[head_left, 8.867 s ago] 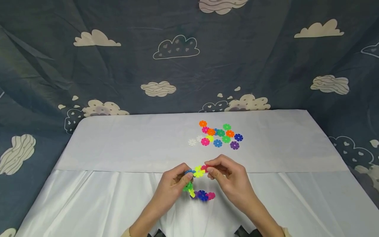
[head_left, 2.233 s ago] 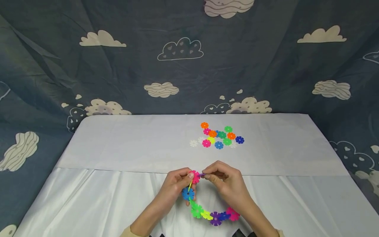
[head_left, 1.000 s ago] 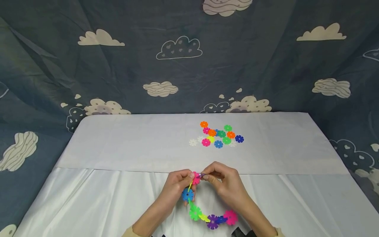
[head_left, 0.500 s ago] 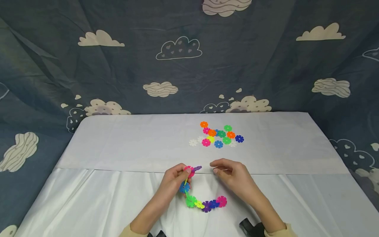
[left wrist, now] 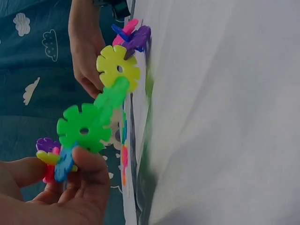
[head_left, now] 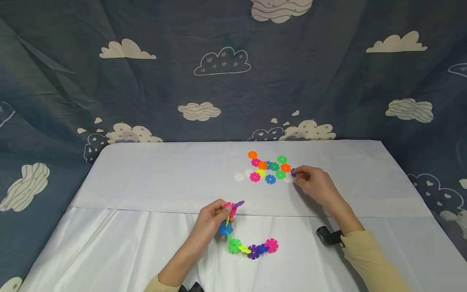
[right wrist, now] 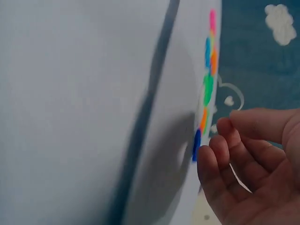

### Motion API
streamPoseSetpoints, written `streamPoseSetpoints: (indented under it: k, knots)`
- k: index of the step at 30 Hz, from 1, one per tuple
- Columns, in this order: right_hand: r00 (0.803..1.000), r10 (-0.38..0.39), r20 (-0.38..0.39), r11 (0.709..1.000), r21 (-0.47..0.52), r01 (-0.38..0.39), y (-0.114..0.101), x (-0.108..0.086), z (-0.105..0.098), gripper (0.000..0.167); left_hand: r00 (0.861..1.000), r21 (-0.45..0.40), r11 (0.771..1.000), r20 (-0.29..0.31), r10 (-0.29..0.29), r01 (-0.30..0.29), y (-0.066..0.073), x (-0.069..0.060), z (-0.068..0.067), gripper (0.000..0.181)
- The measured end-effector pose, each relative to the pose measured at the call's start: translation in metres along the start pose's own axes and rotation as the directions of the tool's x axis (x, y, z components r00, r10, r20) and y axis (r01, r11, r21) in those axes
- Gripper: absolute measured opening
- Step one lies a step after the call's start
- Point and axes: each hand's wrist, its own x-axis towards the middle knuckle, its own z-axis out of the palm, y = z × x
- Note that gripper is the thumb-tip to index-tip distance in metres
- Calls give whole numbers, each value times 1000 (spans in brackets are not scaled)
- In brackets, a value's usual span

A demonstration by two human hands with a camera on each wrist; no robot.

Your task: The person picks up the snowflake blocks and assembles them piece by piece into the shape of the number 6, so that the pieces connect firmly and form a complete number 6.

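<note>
My left hand [head_left: 212, 219] pinches a chain of interlocking flower-shaped discs by its pink disc, and a purple disc [head_left: 239, 204] juts from that end. From there the chain curves down through blue and green [left wrist: 84, 130] discs, a yellow disc [left wrist: 118, 69], then purple and dark blue, to a pink disc [head_left: 271, 245] at the other end. My right hand [head_left: 316, 184] reaches over the right edge of the loose pile, its fingertips by a dark blue disc [right wrist: 197, 145]. Its fingers are loosely bent in the right wrist view, with nothing seen between them.
Several loose discs lie on the white table [head_left: 153, 178] beyond the chain: orange [head_left: 252, 155], pink [head_left: 255, 177], green [head_left: 280, 174], blue [head_left: 270, 179] and white [head_left: 239, 177]. A dark cloud-patterned cloth [head_left: 153, 93] hangs behind the table.
The purple disc was joined to the chain's pink end, and my right hand let go of it. That hand then moved right and forward to the loose pile. My left hand shifted slightly left.
</note>
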Motion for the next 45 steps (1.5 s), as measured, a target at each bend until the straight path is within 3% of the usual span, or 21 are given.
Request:
streamPoseSetpoints:
  k: [7, 15, 21, 35, 45]
  knots:
    - [995, -20, 97, 997, -66, 26, 17, 27, -7, 31, 999, -48, 999, 28, -23, 25, -1, 2, 0, 25]
    - [977, -68, 202, 995, -57, 81, 21, 27, -9, 17, 999, -86, 996, 10, -34, 34, -2, 3, -2, 27]
    - [975, -74, 211, 994, -65, 90, 21, 21, -9, 28, 999, -93, 995, 16, -47, 48, -4, 6, -5, 29]
    - [972, -113, 204, 990, -59, 127, 28, 8, -9, 33, 999, -23, 998, 4, -50, 50, -4, 7, -8, 28]
    - [960, -141, 243, 989, -8, 148, 27, 2, -13, 27, 999, -16, 998, 1, -53, 53, -4, 6, -11, 28]
